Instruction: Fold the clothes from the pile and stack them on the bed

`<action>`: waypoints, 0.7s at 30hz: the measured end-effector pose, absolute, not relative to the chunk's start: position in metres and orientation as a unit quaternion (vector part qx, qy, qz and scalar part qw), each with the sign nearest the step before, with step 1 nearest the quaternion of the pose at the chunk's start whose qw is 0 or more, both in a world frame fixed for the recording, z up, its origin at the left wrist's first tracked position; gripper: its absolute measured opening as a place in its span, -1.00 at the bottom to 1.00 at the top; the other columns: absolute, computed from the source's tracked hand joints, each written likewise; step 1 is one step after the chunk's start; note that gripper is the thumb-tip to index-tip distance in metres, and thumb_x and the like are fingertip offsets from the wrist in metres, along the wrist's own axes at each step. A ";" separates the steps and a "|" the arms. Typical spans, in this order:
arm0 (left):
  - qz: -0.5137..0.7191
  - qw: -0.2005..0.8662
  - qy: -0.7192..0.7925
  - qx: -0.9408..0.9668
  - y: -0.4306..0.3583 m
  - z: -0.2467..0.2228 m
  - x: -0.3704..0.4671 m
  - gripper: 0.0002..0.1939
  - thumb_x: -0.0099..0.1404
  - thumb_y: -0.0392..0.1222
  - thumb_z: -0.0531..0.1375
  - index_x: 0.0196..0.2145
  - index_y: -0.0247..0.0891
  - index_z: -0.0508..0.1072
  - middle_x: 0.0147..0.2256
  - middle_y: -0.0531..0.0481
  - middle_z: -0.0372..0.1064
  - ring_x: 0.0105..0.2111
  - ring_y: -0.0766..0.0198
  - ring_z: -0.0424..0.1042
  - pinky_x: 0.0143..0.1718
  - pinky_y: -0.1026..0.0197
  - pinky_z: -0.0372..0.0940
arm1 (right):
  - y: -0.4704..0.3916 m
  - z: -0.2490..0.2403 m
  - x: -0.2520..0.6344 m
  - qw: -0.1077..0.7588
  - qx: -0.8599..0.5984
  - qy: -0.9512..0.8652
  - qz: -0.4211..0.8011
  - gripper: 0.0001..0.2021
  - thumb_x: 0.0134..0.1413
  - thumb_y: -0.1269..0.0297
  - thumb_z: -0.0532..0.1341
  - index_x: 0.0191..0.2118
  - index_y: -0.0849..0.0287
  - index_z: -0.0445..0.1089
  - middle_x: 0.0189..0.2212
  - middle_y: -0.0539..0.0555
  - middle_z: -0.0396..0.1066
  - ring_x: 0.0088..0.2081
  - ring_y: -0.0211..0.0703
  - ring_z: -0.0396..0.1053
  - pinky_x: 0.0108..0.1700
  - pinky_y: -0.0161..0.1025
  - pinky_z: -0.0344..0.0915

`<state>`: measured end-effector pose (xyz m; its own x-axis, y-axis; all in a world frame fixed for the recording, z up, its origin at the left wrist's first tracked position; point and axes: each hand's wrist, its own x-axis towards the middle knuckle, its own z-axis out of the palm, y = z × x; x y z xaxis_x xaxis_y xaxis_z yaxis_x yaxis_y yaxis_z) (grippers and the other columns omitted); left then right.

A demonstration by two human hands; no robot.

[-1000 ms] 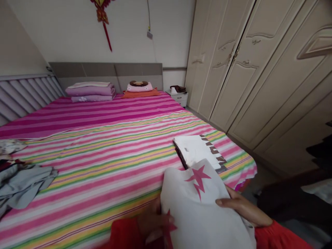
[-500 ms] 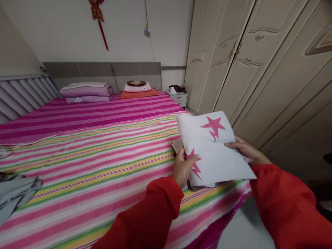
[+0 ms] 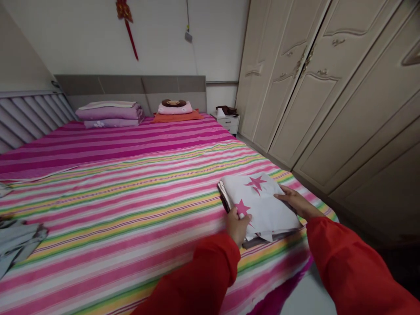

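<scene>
The left hand (image 3: 238, 226), nearest, holds the near left corner of the folded white cloth (image 3: 267, 199), thumb on top beside a pink star. The right hand (image 3: 297, 202) holds its right edge, thumb also on top. Neither has let go; the fingers underneath are partly hidden, so how firmly they grip cannot be told.

The change is in height: half a second ago the cloth was held up above the pile (image 3: 224, 199), tilted; now it has come down and lies nearly flat on top. It covers most of what is beneath, leaving pale and dark edges out at the left and near sides. That seems to make it the pile's top layer, with placing nearly done and only the edges uneven: a small flap hangs at the near side.

All this is on the right of the bed's striped sheet (image 3: 131, 223). Rumpled grey clothes (image 3: 19, 245) lie at the left, well apart from the pile. Farther off are the magenta cover (image 3: 131, 142), then a folded purple quilt (image 3: 111, 113) on the left and a pink pillow (image 3: 180, 108) on an orange cloth (image 3: 197, 116), before the headboard (image 3: 173, 87).
</scene>
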<state>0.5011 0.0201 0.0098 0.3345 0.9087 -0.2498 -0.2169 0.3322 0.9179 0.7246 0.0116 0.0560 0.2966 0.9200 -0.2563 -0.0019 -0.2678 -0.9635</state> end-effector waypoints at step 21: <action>0.331 0.691 0.505 0.396 0.018 0.004 0.481 -0.61 -0.06 -0.09 0.37 -0.39 -0.24 0.26 -0.45 0.02 0.39 -0.46 0.25 0.40 -0.49 0.25 0.24 | 0.009 0.048 0.710 0.299 -0.820 -0.484 0.066 -0.49 0.11 0.14 0.09 0.15 0.23 0.28 0.11 0.26 0.31 0.16 0.16 0.21 0.17 0.08 0.13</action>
<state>0.4808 0.0177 0.0039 0.2702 0.8581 -0.4366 -0.0566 0.4668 0.8825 0.7104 0.0087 0.0476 0.5235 0.8326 0.1808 0.7532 -0.3530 -0.5551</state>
